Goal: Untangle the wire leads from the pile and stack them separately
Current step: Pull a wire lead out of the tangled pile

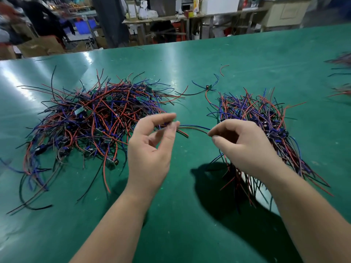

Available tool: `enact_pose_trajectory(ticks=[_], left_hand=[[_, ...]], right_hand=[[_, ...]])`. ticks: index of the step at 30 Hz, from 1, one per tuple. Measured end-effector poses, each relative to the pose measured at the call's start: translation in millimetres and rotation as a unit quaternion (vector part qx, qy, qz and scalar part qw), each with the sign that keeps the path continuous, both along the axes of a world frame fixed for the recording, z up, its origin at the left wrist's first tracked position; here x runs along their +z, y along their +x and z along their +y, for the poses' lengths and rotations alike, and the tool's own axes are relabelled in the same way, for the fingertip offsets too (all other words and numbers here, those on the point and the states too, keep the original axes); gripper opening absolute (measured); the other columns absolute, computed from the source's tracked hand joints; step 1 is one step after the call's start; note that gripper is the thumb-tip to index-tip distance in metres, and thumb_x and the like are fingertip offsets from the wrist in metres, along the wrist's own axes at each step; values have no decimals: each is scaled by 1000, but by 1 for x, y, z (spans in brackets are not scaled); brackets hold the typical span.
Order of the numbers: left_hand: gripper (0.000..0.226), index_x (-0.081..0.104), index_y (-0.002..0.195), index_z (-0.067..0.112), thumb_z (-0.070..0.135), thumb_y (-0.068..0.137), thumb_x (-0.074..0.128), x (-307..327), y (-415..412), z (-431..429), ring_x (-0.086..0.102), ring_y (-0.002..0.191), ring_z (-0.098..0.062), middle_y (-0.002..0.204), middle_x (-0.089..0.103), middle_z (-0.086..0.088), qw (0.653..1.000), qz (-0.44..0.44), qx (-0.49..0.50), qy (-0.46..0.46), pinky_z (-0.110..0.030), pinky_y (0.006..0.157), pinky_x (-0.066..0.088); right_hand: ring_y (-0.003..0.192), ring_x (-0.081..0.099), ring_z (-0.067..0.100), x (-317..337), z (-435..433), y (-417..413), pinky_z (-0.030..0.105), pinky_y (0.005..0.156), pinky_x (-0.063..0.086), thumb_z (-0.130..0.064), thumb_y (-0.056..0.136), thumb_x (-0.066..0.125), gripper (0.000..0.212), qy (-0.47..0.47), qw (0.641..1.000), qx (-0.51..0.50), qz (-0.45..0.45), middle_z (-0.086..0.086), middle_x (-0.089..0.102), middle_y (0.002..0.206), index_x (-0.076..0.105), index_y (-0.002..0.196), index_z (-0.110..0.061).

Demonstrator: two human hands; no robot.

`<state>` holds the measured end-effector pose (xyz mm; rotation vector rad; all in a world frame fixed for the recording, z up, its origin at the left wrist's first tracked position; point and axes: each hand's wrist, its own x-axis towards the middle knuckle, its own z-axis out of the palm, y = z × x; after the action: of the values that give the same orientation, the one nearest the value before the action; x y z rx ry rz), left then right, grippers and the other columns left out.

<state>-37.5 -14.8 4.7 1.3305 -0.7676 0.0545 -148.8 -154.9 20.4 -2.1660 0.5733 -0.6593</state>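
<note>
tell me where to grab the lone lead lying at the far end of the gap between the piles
Probably pinch its small board from above: the lone lead lies flat on the table, wires splaying outward from that stiff hub.

You are in an electronics assembly workshop. You face a broad, green-matted worktop [190, 215] carrying heaps of red, blue and black wire leads [95, 120] with small green circuit boards on them. Beyond its far edge are wooden benches [171, 19] cluttered with bottles and boxes, a blue plastic crate [83, 27], and cardboard cartons [38, 46] on the floor.
</note>
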Motion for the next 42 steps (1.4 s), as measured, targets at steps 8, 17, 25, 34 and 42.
enact_pose_trajectory(ticks=[8,17,25,34,42], left_hand=[[62,46,117,35,14,68,79,9,-7,7,65,60,-19,89,71,3,995,49,-71,40,-25,63,55],[66,36,120,48,24,72,74,-10,-22,1,58,62,-6,96,63,10,972,-104,-62,199,-11,61,43],[8,66,90,17,16,91,59,-3,-33,-8,49,49,-2,68,66,9,947,231,-178,138,-13,42,38],[21,69,75,7,23,62,72,6,-35,-3,65,53,-14,64,68,-5,905,329,-238,128,-24,55,56],[27,62,81,5,19,61,75,11,-33,6,68,58,-17,67,69,-9,846,314,-351,249,-23,57,56]], right_hand=[[56,57,12,4,8,3,17,52,46,-28,78,66,20,381,912,121,-95,7,66,69,72,78,-8],[46,49,7,-1,8,6,15,43,36,-17,63,73,14,368,923,88,-71,1,62,58,65,71,-9],[49,59,9,0,8,6,13,44,41,-16,63,71,6,422,898,79,-97,2,65,58,67,65,-13],[51,51,6,-1,6,4,15,47,37,-18,56,74,10,402,908,89,-76,0,60,57,68,62,-11],[48,58,5,13,-15,-1,13,47,43,-11,62,67,6,427,871,-21,-242,-2,65,56,72,59,-13]])
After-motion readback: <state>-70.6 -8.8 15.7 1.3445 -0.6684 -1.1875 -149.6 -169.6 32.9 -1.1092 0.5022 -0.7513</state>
